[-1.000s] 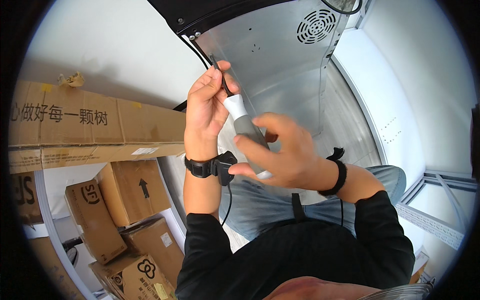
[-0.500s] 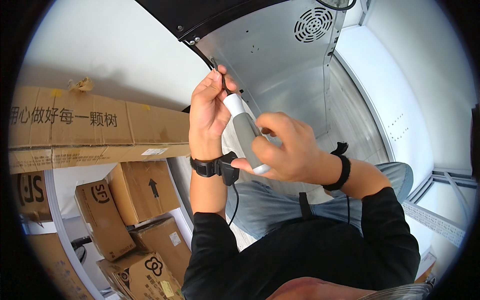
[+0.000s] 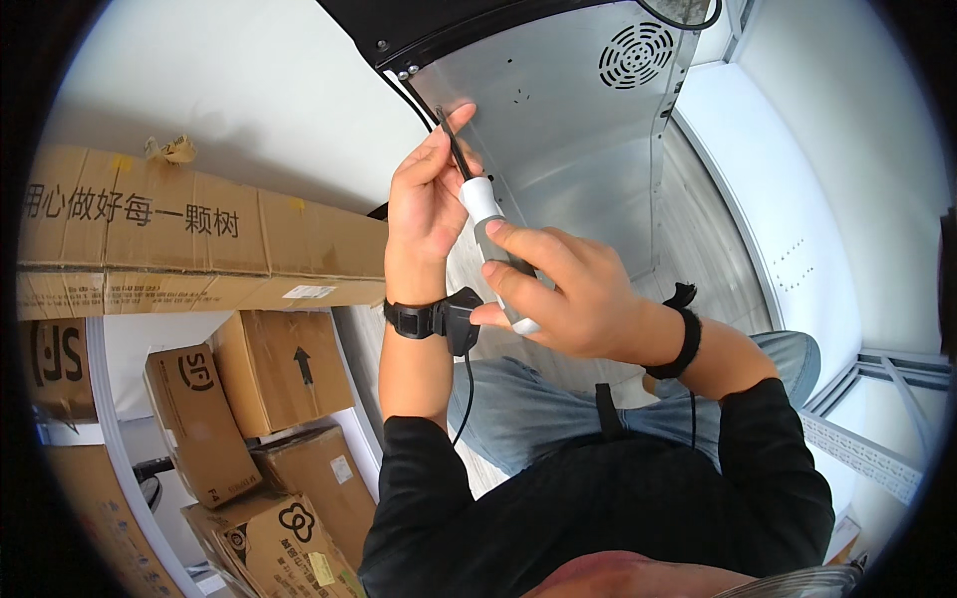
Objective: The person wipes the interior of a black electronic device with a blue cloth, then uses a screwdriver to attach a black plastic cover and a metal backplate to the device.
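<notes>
A screwdriver (image 3: 482,201) with a grey and white handle and a dark shaft slants up and left in front of a silver metal panel (image 3: 558,149). My right hand (image 3: 588,299) is closed round its handle, fingers on the near side and thumb by the butt end. Higher up, my left hand (image 3: 424,194) steadies the shaft between thumb and fingers, its index finger stretched out by the tip. That tip is near the panel's left edge; whether it sits in a screw is too small to tell.
A black top edge (image 3: 449,35) with screws overhangs the panel, and a round vent (image 3: 636,56) is cut into its upper right. A long cardboard box (image 3: 189,229) lies at the left, above a shelf with several cartons (image 3: 289,374). Black cable (image 3: 409,98) runs beside the panel.
My right fingers have gone from lifted and curled to lying along the screwdriver handle. My left index finger has stretched out past the shaft. The view has shifted slightly.
</notes>
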### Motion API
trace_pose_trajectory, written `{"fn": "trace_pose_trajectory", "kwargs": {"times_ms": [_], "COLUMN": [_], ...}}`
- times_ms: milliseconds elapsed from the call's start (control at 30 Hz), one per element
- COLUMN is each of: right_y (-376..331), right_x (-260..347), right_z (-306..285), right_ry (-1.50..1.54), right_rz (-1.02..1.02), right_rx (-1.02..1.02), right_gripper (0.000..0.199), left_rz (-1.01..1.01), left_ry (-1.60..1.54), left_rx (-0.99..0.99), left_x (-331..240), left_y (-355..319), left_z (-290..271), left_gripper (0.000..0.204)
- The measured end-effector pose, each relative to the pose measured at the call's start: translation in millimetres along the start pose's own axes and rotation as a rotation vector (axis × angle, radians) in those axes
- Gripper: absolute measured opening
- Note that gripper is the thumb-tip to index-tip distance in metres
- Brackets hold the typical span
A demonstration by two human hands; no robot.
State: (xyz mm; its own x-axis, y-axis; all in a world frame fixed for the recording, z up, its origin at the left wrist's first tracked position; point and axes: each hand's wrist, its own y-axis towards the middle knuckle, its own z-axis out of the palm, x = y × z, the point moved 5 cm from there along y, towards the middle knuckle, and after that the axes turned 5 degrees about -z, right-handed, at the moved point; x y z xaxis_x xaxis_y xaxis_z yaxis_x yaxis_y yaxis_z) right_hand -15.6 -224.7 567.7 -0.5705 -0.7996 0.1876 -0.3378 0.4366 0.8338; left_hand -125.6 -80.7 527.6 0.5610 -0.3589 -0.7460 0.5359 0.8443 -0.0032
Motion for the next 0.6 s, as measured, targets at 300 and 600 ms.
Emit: {"fn": "trace_pose_trajectory", "kwargs": {"times_ms": [300,600], "right_y": [-3.9,-19.6], "right_x": [7.1,-3.4], "right_z": [-6.9,-12.9], "right_ry": [0.02,0.114], "right_rz": [-0.014,0.087], "right_rx": [-0.04,-0.135], "right_gripper": [0.052,0.042], "left_rz": [0.018,-0.004], "left_ry": [-0.031,0.038], "left_rx": [0.11,0.043], "left_x": [3.7,18.0], "left_y": [4.3,0.2], "left_z": [-11.7,-5.7], "left_gripper": [0.04,0.036]}}
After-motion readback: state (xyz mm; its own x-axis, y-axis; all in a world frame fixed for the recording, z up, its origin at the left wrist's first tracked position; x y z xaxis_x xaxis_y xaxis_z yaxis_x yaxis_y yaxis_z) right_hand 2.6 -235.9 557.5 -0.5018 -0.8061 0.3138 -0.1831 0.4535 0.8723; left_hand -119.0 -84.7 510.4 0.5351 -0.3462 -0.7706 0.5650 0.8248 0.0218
